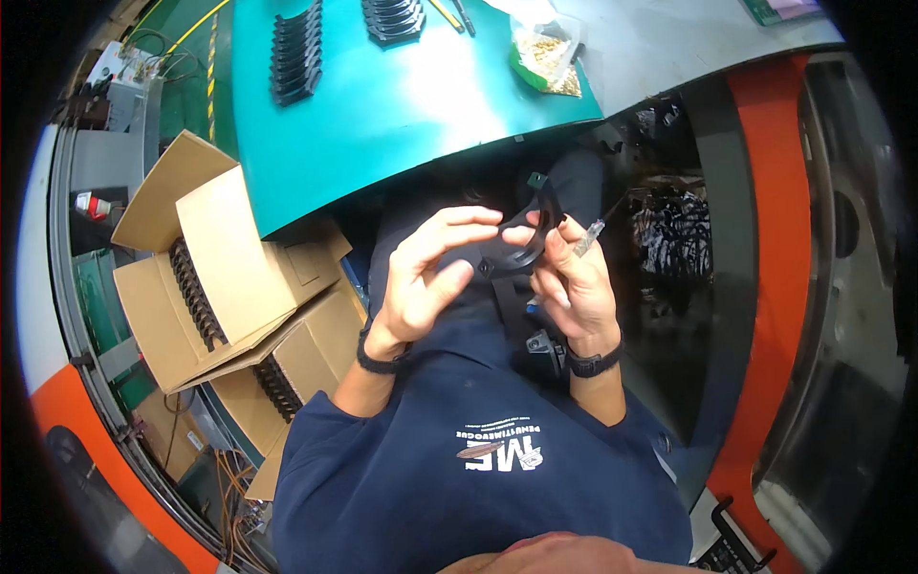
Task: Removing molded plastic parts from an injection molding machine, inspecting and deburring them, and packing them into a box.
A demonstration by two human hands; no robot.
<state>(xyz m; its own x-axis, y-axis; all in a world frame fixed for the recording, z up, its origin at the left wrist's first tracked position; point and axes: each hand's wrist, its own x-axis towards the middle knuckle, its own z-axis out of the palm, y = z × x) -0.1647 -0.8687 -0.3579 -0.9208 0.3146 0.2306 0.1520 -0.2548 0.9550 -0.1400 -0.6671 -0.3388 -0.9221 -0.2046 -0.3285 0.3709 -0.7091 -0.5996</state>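
A black curved plastic part (535,251), shaped like a half ring, is held up above my lap. My right hand (577,282) grips it along its right side between thumb and fingers. The same hand also has a slim tool with a translucent body (588,237) tucked in it, a thin dark tip pointing up and right; its exact kind I cannot tell. My left hand (427,271) is open on the other side, thumb and fingers apart, fingertips close to the part's left edge. Whether they touch it is unclear.
A green-topped table (382,124) lies ahead, bearing a row of black curved parts (296,53), a second stack (393,19), pens (448,15) and a bag of small brass-coloured pieces (547,62). Open cardboard boxes (234,253) with black parts stand at left. An orange machine frame (770,287) rises at right.
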